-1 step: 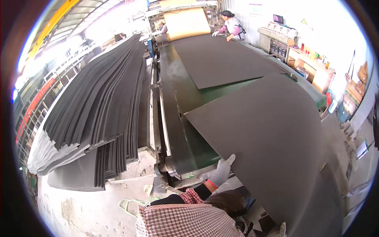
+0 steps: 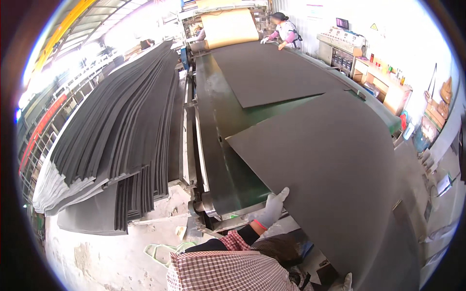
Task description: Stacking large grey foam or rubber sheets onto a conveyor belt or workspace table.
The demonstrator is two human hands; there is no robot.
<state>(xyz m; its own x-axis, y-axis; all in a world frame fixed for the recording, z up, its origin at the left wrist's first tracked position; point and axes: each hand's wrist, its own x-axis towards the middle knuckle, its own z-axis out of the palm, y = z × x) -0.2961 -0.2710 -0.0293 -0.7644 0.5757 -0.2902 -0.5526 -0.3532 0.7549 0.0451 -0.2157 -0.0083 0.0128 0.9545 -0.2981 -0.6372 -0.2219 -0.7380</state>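
A large, flexible dark grey sheet, like foam or rubber (image 2: 330, 160), lies partly on the green conveyor belt (image 2: 216, 160) and bends down past its near right end. My left hand (image 2: 274, 209), in a pale glove, grips the sheet's left edge with a digit over the top; its other fingers are partly hidden. At the bottom, a gloved tip of my right hand (image 2: 347, 281) shows at the sheet's near edge, closed on it; most of this hand is hidden. Another dark grey sheet (image 2: 272, 72) lies farther up the belt, its near corner apart from mine.
A tall stack of dark grey sheets (image 2: 111, 121) stands left of the belt. Beyond the belt, a co-worker (image 2: 285, 31) leans beside a machine with a pale yellow roll (image 2: 230, 29). A control console (image 2: 342, 40) and a wooden desk (image 2: 383, 82) stand at right.
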